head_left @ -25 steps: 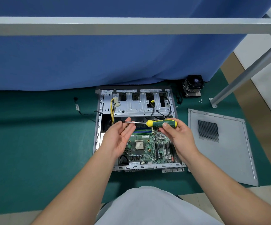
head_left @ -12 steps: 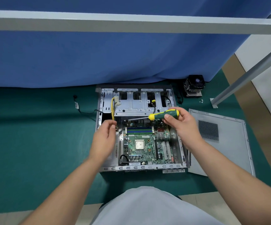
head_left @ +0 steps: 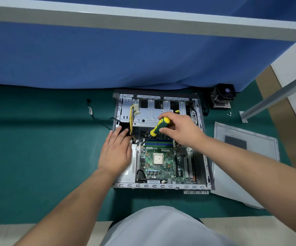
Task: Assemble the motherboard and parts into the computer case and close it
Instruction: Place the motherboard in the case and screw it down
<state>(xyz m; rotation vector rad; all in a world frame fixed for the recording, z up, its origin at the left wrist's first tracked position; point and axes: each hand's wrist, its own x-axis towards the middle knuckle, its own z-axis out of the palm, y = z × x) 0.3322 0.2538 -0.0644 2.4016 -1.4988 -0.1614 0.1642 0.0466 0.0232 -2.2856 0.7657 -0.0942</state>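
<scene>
The open grey computer case (head_left: 161, 186) lies flat on the green mat, with the green motherboard (head_left: 163, 167) seated inside it. My right hand (head_left: 180, 129) grips a yellow-and-green screwdriver (head_left: 159, 126), tilted so its tip points down at the motherboard's upper left corner. My left hand (head_left: 116, 150) rests with straight fingers on the silver power supply (head_left: 132, 167) at the case's left side, fingertips near the yellow cables (head_left: 131, 112). The grey side panel (head_left: 241, 157) lies flat to the right of the case.
A black CPU cooler (head_left: 222, 95) stands at the back right by the blue curtain. Small screws (head_left: 229, 113) lie near a metal frame leg (head_left: 243, 118). A loose black cable (head_left: 92, 112) trails left of the case.
My right hand swung the screwdriver from level to tip-down over the board's upper left corner. My left hand let go of the shaft tip and came down flat on the power supply.
</scene>
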